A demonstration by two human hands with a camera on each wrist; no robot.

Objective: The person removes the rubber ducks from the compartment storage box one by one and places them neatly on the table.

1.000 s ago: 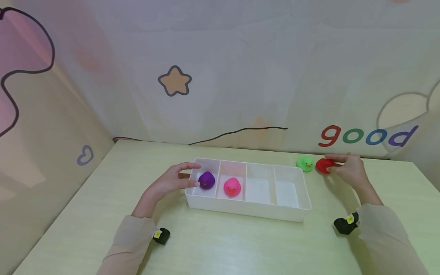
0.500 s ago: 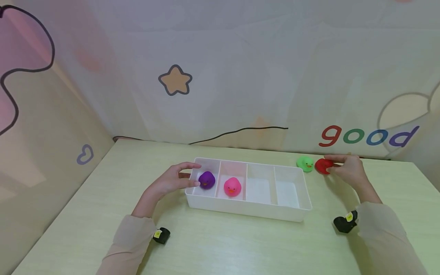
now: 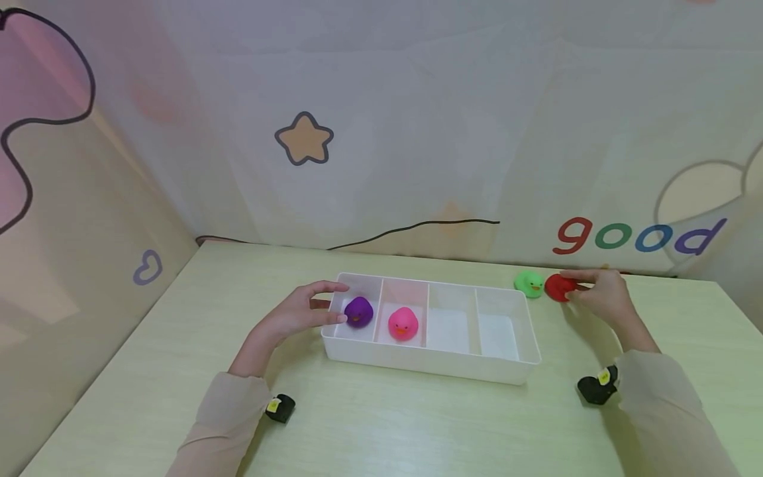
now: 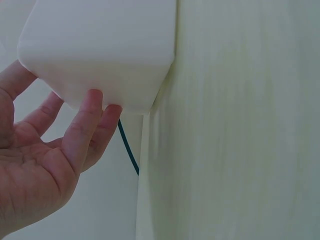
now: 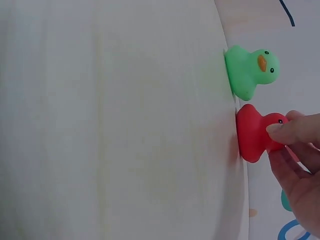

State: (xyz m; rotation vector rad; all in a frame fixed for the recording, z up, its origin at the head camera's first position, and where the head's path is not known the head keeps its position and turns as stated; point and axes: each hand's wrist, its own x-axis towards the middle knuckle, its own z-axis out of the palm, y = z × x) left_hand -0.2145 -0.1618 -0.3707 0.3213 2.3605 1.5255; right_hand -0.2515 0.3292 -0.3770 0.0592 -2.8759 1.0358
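A white divided box (image 3: 429, 368) stands mid-table. My left hand (image 3: 298, 308) grips its left end, with fingertips against the outer end wall in the left wrist view. A purple rubber duck (image 3: 359, 312) sits in the leftmost compartment, and a pink rubber duck (image 3: 403, 324) in the one beside it. At the table's back right, my right hand (image 3: 602, 295) pinches the head of a red rubber duck (image 5: 252, 132) between thumb and fingers. Close beside that duck is a green rubber duck (image 5: 247, 71), untouched by the hand.
Behind the pale wooden table (image 3: 381, 424) hangs a printed cloth backdrop (image 3: 405, 132), right at the table's back edge. The box's two right compartments (image 3: 497, 331) show bare floors. A dark wrist camera (image 3: 598, 386) sits by the right cuff, another wrist camera (image 3: 280, 408) by the left.
My right hand has shifted slightly left with the red rubber duck, narrowing the gap to the green one. The left hand and the box stay in place.
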